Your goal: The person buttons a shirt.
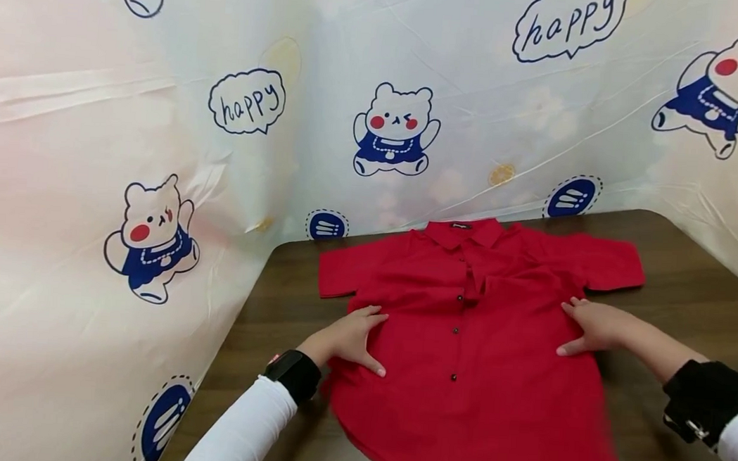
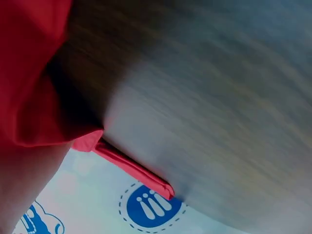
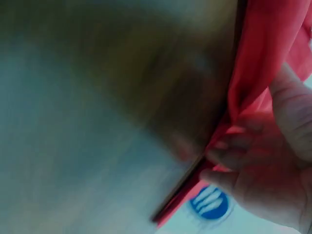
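A red short-sleeved button-up shirt [image 1: 425, 347] lies front side up on the table, its collar toward the back wall. My left hand [image 1: 353, 334] touches the shirt's left side, thumb and forefinger spread apart; its other fingers are hidden. At the opposite side edge, my right hand [image 1: 594, 325] rests with its thumb and fingers spread. The right wrist view shows this right hand [image 3: 265, 180] with loosely extended fingers against the red cloth [image 3: 265, 48]. In the left wrist view a fold of the shirt [image 2: 34, 97] stands slightly raised off the table.
The brown wooden table [image 1: 263, 308] has rounded far corners. A pale curtain [image 1: 330, 38] with cartoon bears and "happy" bubbles hangs behind it and along the sides. Black bands [image 1: 297, 375] circle both wrists over white sleeves.
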